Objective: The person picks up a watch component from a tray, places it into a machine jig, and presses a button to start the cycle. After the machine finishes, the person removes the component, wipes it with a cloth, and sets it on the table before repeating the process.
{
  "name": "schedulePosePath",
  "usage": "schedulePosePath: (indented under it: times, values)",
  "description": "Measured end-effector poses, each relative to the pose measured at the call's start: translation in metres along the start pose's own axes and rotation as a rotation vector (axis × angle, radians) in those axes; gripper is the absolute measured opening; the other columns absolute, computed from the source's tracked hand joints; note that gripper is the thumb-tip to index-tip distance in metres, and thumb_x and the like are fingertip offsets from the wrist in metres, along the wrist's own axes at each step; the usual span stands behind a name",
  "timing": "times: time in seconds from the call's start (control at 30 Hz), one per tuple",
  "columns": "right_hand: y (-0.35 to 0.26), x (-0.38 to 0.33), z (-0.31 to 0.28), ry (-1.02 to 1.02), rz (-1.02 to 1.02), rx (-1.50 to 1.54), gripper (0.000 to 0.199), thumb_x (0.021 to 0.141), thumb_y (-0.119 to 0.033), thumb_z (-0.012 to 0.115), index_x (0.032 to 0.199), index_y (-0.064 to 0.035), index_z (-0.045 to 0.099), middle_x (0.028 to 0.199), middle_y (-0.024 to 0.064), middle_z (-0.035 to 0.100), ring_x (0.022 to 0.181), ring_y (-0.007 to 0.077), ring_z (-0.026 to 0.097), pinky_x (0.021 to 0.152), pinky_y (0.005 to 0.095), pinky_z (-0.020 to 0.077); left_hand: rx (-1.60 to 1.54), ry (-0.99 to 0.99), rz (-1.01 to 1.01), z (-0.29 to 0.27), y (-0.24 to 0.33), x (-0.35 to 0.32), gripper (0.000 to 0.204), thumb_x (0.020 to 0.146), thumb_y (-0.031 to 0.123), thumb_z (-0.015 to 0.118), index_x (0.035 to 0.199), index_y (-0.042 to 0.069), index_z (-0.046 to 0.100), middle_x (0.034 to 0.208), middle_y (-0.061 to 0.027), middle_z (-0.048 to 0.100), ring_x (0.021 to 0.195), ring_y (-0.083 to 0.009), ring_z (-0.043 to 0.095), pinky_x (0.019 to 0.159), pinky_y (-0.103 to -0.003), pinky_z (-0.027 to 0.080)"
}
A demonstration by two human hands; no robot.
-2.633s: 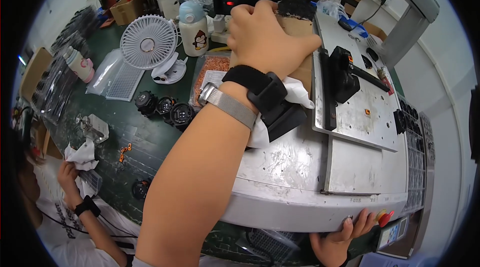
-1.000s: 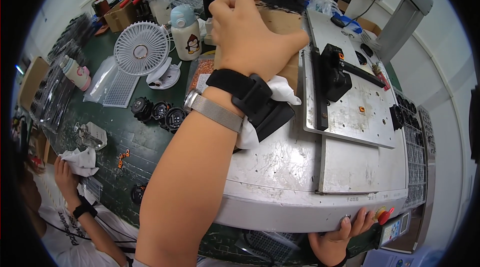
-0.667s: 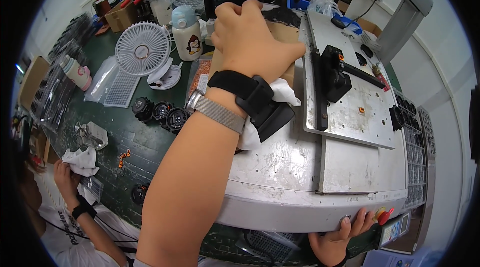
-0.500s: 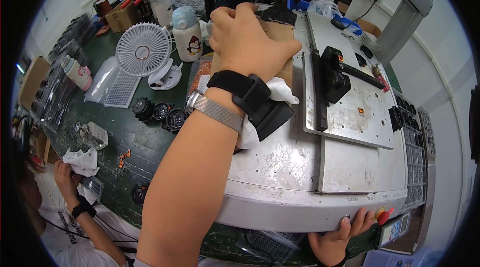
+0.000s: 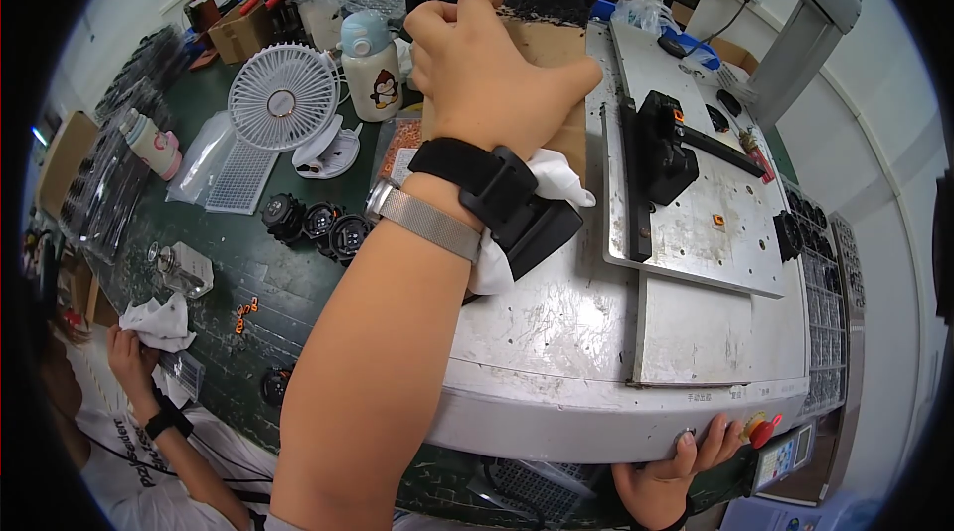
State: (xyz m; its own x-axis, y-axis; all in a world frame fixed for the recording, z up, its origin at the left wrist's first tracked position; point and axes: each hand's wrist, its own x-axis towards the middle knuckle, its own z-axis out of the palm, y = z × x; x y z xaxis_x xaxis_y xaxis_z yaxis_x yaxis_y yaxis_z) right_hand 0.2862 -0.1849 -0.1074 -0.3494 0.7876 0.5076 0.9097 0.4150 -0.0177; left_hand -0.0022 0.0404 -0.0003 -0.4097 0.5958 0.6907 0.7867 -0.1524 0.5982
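Observation:
My left hand (image 5: 497, 79) reaches to the far middle, over a brown cardboard box (image 5: 561, 139) with a heap of small black parts (image 5: 547, 4) at its far end. Its thumb sticks out to the right and the fingers bend away, apart, with their tips partly hidden. Under that wrist, a white cloth or tissue (image 5: 558, 178) pokes out. At the front edge of the white machine bed (image 5: 537, 332), my right hand (image 5: 671, 476) rests with its thumb on a small round button (image 5: 689, 434) and its fingers stretched along the panel, near a red knob (image 5: 763, 430).
A metal plate (image 5: 735, 253) carries a black fixture (image 5: 668, 149) on the right. Leftward stand a white fan (image 5: 283, 99), a bottle (image 5: 372, 69), several round black parts (image 5: 320, 221) and orange bits (image 5: 244, 315). A co-worker's hand (image 5: 129, 357) holds a white cloth (image 5: 159, 322).
My left hand has moved slightly up and left over the box, its fingers lifting and spreading a bit. My right hand stays at the panel.

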Motion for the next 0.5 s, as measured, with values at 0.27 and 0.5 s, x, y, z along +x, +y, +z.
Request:
schedulePosePath:
  times: [0.27,0.5]
  values:
    - [-0.0001,0.0006,0.0003,0.001,0.0,-0.009,0.083,0.061,-0.031,0.077,0.125,-0.0102,0.027,0.139,0.0262,0.017,0.128,0.0478,0.011,0.097,0.0682,0.0065,0.043,-0.002,0.045,-0.0036,0.0078,-0.0008,0.084,0.059,0.041,0.076,0.121,-0.002,0.04,0.121,-0.0223,0.024,0.108,-0.0371,0.036,0.089,-0.037,0.042]
    - [-0.0001,-0.0012,0.0005,-0.01,0.013,-0.009,0.083,0.061,-0.031,0.077,0.125,-0.0103,0.027,0.139,0.0258,0.017,0.129,0.0475,0.01,0.097,0.0682,0.0057,0.02,-0.013,0.051,-0.0055,0.01,-0.0014,0.083,0.059,0.04,0.076,0.122,-0.001,0.04,0.121,-0.0218,0.024,0.108,-0.0364,0.037,0.09,-0.037,0.042]
